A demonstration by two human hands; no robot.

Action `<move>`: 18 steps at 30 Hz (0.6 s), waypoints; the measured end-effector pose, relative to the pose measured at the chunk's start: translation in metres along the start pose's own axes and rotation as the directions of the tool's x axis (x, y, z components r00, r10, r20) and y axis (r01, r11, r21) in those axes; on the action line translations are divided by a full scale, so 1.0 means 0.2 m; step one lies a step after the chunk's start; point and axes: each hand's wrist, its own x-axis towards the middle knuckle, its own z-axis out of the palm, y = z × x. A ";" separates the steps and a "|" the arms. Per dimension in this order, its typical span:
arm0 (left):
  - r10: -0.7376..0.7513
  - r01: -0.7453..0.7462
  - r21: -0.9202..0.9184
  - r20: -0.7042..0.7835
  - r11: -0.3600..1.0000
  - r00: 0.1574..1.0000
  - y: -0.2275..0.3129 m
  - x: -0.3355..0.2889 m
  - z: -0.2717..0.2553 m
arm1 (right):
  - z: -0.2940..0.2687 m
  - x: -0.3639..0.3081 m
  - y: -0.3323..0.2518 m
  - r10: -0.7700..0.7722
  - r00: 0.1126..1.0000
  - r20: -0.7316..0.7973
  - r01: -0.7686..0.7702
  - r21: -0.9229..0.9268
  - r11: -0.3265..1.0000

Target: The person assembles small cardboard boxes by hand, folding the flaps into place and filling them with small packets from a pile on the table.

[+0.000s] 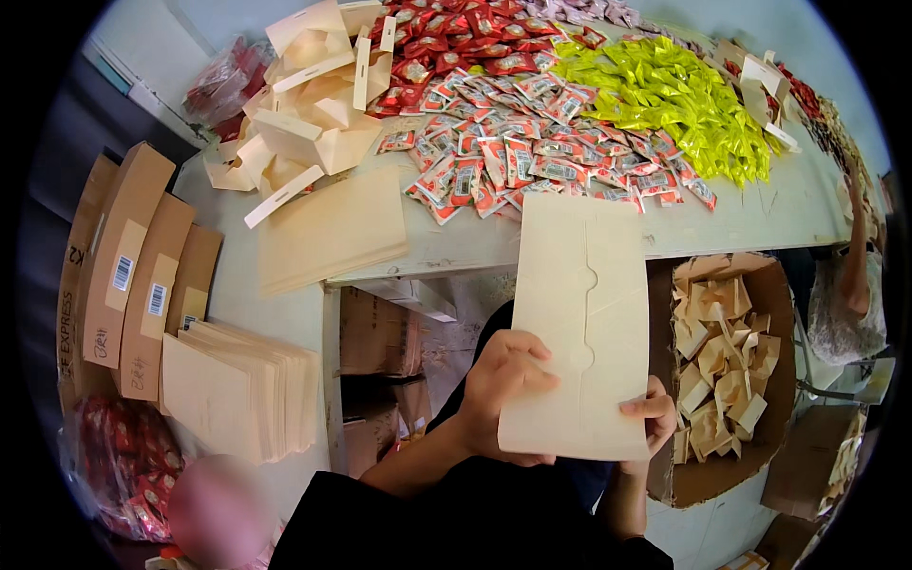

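Observation:
A flat, folded cream carton [581,313] stands up in front of me, with a notched seam running down its face. My left hand [502,394] grips its lower left edge, with the thumb and a finger across the front. On the lower right edge is my right hand [654,418], thumb on the face and the other fingers mostly hidden behind. Beyond the carton's top lies a pile of small red-and-white packets [532,157] on the table [722,223]. Flat cream sheets [332,233] rest at the table's front left.
Red packets [446,43], yellow-green packets [679,95] and opened cream cartons [304,133] cover the table's back. A stack of flat cartons [242,389] sits left, beside brown boxes [142,285]. At right, a large cardboard box [722,480] holds folded cartons; another person's arm [857,247] shows beyond.

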 end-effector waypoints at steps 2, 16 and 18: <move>-0.006 0.005 -0.058 -0.004 0.998 1.000 -0.03 -0.01 0.02 | 0.02 0.00 0.02 -0.006 0.997 -0.079 0.011 0.061 0.998; -0.521 0.402 -0.767 0.104 0.501 0.847 -0.10 -0.06 0.27 | 0.02 0.12 0.06 0.319 0.923 -0.216 -0.192 0.460 0.867; -0.483 0.455 -0.732 0.196 0.507 0.854 -0.12 -0.08 0.25 | 0.00 0.11 0.06 0.357 0.919 -0.164 -0.234 0.503 0.832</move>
